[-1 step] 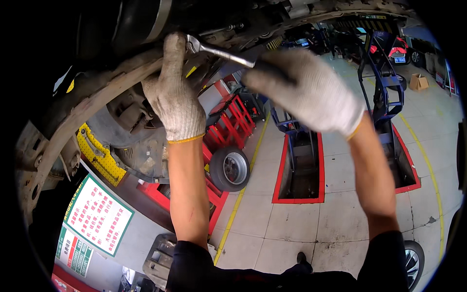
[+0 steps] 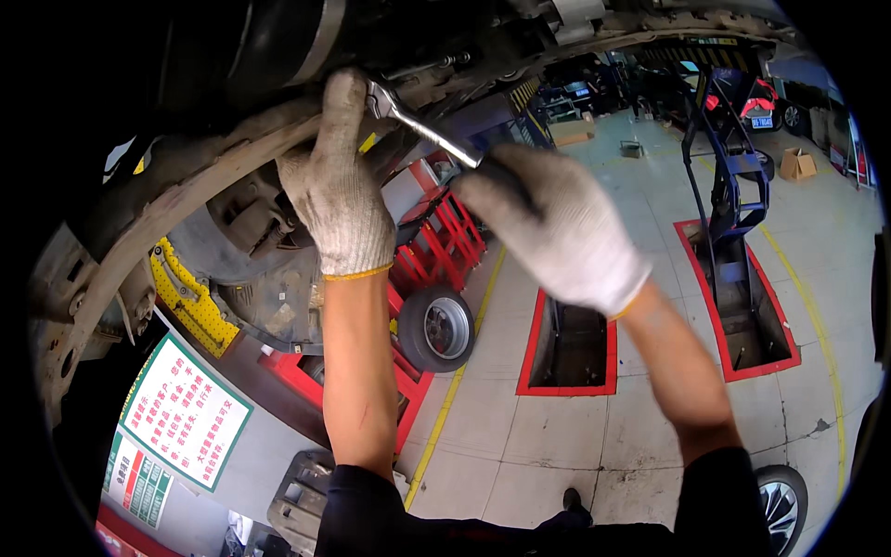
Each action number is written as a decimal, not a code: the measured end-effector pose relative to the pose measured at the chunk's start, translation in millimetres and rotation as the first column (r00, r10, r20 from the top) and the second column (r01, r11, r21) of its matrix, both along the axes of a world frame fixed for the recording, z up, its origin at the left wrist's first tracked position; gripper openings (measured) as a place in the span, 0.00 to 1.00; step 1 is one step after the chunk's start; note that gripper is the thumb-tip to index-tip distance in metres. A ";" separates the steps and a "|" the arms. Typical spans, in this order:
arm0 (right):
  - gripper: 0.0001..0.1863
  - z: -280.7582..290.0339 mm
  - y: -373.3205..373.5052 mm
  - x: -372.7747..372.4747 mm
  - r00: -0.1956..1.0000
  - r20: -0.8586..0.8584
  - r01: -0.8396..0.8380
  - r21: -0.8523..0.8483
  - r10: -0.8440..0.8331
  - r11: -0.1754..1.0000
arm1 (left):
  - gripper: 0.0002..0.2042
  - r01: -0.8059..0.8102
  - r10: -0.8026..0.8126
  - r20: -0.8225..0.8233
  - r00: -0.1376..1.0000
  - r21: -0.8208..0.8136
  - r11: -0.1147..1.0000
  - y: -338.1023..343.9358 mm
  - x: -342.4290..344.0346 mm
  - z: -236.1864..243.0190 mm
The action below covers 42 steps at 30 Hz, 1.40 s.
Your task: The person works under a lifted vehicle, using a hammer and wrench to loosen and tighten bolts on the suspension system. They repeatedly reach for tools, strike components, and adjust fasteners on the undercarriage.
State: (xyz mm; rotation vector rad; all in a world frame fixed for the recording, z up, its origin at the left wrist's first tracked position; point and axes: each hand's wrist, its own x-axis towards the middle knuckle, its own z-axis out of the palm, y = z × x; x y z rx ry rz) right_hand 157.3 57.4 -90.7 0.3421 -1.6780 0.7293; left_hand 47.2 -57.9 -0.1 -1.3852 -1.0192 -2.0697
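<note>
Overhead, under a raised vehicle, a ratchet wrench point(image 2: 434, 137) with a bright metal shaft slants between my hands, its head at the upper left. My left hand point(image 2: 345, 200), in a soiled white knit glove, is up at the wrench head with one digit stretched along it; its other fingers are mostly hidden, and the hand looks closed around the head. My right hand point(image 2: 568, 227), gloved alike and slightly blurred, is wrapped round the dark handle end. Next to my left hand runs a rusty underbody beam point(image 2: 190, 200). What the wrench head sits on is hidden.
Below stand a loose wheel point(image 2: 436, 328) and a red rack point(image 2: 452, 249). Two red-edged floor pits point(image 2: 611, 357) lie ahead, with a blue lift frame point(image 2: 742, 172) rising from the right one. Farther off is a cardboard box point(image 2: 798, 165). A green-bordered sign point(image 2: 187, 410) is at lower left.
My right hand has swung down and slightly left, tilting the wrench handle more steeply downward. My left hand stays at the wrench head, with only a slight shift in the view.
</note>
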 end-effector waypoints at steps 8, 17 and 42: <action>0.22 -19.1 -26.0 -74.8 0.973 0.154 -0.154 -0.113 0.170 0.982 | 0.20 -0.214 0.204 -0.075 0.976 -0.151 0.965 -2.3 -4.4 3.4; 0.17 14.1 7.3 12.2 0.992 0.094 0.088 0.001 -0.088 0.996 | 0.17 -0.100 0.103 -0.066 0.992 0.047 0.994 1.7 -9.0 -0.1; 0.17 -13.7 -59.6 -128.9 0.954 -0.248 -0.223 -0.217 0.167 0.950 | 0.15 -0.231 0.212 -0.123 0.970 -0.173 0.957 -8.6 9.5 3.0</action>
